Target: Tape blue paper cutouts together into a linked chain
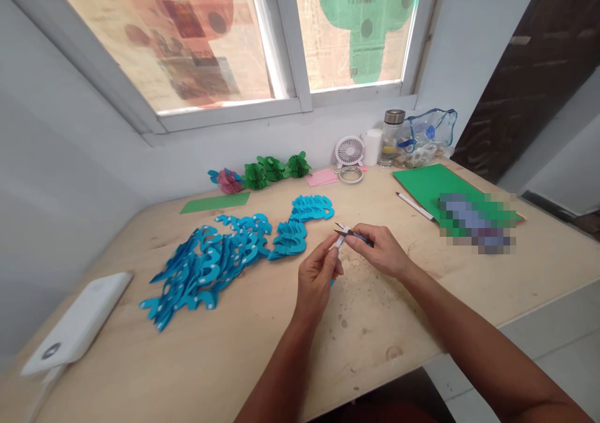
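Note:
Near the middle of the table my left hand is closed on a small white strip, pinched between thumb and fingers. My right hand grips a pair of small dark-bladed scissors, their blades parted at the strip's upper end. A bit of blue shows under my left fingers; what it belongs to is hidden. Left of my hands lies a spread heap of blue paper cutouts with small white patches. Two tighter rows of folded blue paper, one nearer and one farther, sit beside it.
Along the wall stand green paper pompoms, a pink one, a small fan, a tape roll and a bottle. Green sheets and a white pencil lie right; a white device lies left.

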`<state>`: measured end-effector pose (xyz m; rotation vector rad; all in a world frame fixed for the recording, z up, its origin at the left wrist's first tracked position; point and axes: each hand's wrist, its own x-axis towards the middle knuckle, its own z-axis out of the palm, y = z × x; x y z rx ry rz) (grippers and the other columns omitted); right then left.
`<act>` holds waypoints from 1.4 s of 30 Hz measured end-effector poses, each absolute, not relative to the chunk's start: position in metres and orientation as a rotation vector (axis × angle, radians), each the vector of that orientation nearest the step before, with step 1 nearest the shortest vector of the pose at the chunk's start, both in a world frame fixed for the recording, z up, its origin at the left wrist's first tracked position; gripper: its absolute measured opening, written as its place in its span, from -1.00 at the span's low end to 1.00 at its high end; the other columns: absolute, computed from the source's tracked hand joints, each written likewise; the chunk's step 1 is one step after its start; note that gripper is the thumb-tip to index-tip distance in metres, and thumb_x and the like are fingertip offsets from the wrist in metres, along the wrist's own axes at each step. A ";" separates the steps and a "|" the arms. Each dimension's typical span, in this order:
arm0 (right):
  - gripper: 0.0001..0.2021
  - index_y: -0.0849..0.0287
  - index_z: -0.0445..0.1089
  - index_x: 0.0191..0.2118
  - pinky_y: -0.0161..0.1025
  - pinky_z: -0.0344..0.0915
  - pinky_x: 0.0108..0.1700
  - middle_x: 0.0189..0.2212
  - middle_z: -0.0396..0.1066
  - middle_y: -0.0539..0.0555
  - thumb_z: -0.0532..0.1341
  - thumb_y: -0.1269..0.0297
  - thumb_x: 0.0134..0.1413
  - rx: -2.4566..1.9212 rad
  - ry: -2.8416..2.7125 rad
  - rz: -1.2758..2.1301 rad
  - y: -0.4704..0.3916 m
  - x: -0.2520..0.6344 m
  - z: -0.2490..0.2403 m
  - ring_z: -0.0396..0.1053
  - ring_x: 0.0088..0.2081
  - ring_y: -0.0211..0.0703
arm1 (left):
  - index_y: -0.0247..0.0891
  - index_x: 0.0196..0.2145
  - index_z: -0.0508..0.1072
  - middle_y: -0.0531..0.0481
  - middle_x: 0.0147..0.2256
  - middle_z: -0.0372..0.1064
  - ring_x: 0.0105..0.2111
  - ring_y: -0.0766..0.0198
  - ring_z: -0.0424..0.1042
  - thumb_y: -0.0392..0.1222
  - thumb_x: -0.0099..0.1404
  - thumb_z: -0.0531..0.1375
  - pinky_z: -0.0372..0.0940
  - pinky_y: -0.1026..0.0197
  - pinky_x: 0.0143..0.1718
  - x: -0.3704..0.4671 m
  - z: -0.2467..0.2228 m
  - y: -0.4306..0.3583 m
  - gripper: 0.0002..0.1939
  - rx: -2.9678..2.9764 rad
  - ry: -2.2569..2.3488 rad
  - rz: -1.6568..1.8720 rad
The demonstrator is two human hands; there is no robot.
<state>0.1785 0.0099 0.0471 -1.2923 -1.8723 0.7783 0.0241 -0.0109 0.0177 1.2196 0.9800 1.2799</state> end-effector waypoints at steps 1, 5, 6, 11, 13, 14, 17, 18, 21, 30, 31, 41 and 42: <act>-0.64 0.21 0.24 -0.51 -0.37 -0.06 -0.52 -0.64 0.04 -0.10 0.05 0.01 0.10 -1.294 -1.875 0.776 0.010 0.178 0.047 0.01 -0.56 -0.37 | -0.30 0.02 0.38 0.13 -0.63 0.20 -0.62 0.45 0.13 -0.05 0.19 0.16 0.09 0.35 -0.56 0.024 0.017 -0.011 -0.53 1.222 0.979 1.280; -0.63 0.21 0.20 -0.53 -0.37 -0.06 -0.51 -0.65 0.02 -0.11 0.04 0.00 0.10 -1.300 -1.884 0.767 0.010 0.178 0.047 0.00 -0.57 -0.37 | -0.29 0.02 0.38 0.13 -0.64 0.19 -0.62 0.44 0.13 -0.05 0.19 0.16 0.08 0.35 -0.56 0.024 0.017 -0.011 -0.53 1.231 0.989 1.262; -0.63 0.21 0.21 -0.53 -0.37 -0.06 -0.51 -0.65 0.02 -0.11 0.04 0.00 0.11 -1.299 -1.883 0.767 0.010 0.178 0.048 0.00 -0.57 -0.37 | -0.29 0.02 0.38 0.13 -0.64 0.19 -0.62 0.44 0.13 -0.05 0.19 0.16 0.08 0.35 -0.56 0.024 0.017 -0.010 -0.53 1.231 0.992 1.261; -0.63 0.21 0.23 -0.52 -0.37 -0.06 -0.52 -0.65 0.04 -0.11 0.05 0.00 0.10 -1.286 -1.870 0.755 0.009 0.178 0.049 0.01 -0.56 -0.37 | -0.31 0.02 0.38 0.13 -0.64 0.18 -0.62 0.45 0.12 -0.06 0.20 0.15 0.07 0.35 -0.57 0.025 0.019 -0.010 -0.55 1.233 1.004 1.255; -0.64 0.21 0.25 -0.51 -0.37 -0.06 -0.51 -0.65 0.05 -0.10 0.05 0.02 0.11 -1.287 -1.865 0.746 0.009 0.178 0.050 0.02 -0.56 -0.36 | -0.31 0.01 0.39 0.13 -0.64 0.18 -0.63 0.45 0.11 -0.06 0.20 0.15 0.07 0.35 -0.57 0.025 0.020 -0.010 -0.55 1.238 1.004 1.251; -0.64 0.21 0.26 -0.51 -0.37 -0.06 -0.51 -0.65 0.05 -0.10 0.04 0.02 0.11 -1.289 -1.863 0.740 0.009 0.178 0.050 0.02 -0.56 -0.36 | -0.30 0.01 0.39 0.13 -0.64 0.19 -0.63 0.45 0.11 -0.06 0.19 0.15 0.07 0.35 -0.57 0.025 0.020 -0.010 -0.55 1.241 1.003 1.251; -0.64 0.21 0.25 -0.52 -0.36 -0.06 -0.51 -0.65 0.05 -0.10 0.04 0.02 0.11 -1.303 -1.856 0.711 0.009 0.178 0.050 0.02 -0.56 -0.36 | -0.30 0.01 0.39 0.12 -0.64 0.19 -0.63 0.44 0.12 -0.05 0.19 0.15 0.08 0.35 -0.58 0.025 0.020 -0.010 -0.54 1.246 1.000 1.245; -0.64 0.20 0.24 -0.52 -0.37 -0.06 -0.51 -0.65 0.05 -0.10 0.04 0.01 0.10 -1.311 -1.853 0.702 0.009 0.178 0.049 0.01 -0.56 -0.36 | -0.30 0.02 0.39 0.12 -0.64 0.19 -0.63 0.44 0.12 -0.05 0.19 0.16 0.08 0.35 -0.58 0.024 0.020 -0.010 -0.53 1.243 1.002 1.245; -0.64 0.20 0.21 -0.52 -0.38 -0.05 -0.51 -0.64 0.04 -0.10 0.06 -0.01 0.07 -1.334 -1.856 0.690 0.009 0.179 0.049 0.00 -0.56 -0.36 | -0.30 0.01 0.39 0.12 -0.65 0.19 -0.63 0.44 0.13 -0.04 0.17 0.16 0.08 0.35 -0.58 0.024 0.019 -0.010 -0.53 1.220 1.011 1.256; -0.64 0.20 0.21 -0.52 -0.39 -0.05 -0.50 -0.64 0.03 -0.11 0.06 0.01 0.09 -1.342 -1.874 0.676 0.010 0.178 0.048 0.00 -0.56 -0.37 | -0.30 0.03 0.37 0.12 -0.63 0.21 -0.62 0.45 0.14 -0.03 0.18 0.16 0.10 0.36 -0.57 0.024 0.018 -0.010 -0.51 1.204 1.024 1.292; -0.64 0.20 0.21 -0.53 -0.38 -0.05 -0.50 -0.64 0.03 -0.11 0.05 0.00 0.08 -1.341 -1.876 0.677 0.010 0.178 0.047 0.00 -0.56 -0.37 | -0.30 0.02 0.38 0.12 -0.63 0.22 -0.62 0.45 0.14 -0.03 0.18 0.16 0.11 0.36 -0.56 0.024 0.017 -0.010 -0.52 1.199 1.025 1.297; -0.63 0.20 0.21 -0.54 -0.38 -0.06 -0.51 -0.66 0.04 -0.10 0.05 -0.01 0.08 -1.338 -1.928 0.698 0.010 0.178 0.047 0.01 -0.57 -0.36 | -0.28 0.02 0.38 0.12 -0.62 0.21 -0.61 0.44 0.15 -0.02 0.19 0.16 0.15 0.35 -0.52 0.023 0.019 -0.008 -0.52 1.164 1.052 1.400; -0.63 0.20 0.22 -0.53 -0.38 -0.06 -0.51 -0.66 0.05 -0.10 0.05 0.00 0.08 -1.334 -1.933 0.702 0.010 0.178 0.047 0.01 -0.57 -0.36 | -0.28 0.02 0.38 0.12 -0.63 0.21 -0.62 0.44 0.15 -0.02 0.18 0.16 0.15 0.36 -0.52 0.023 0.019 -0.008 -0.52 1.153 1.055 1.408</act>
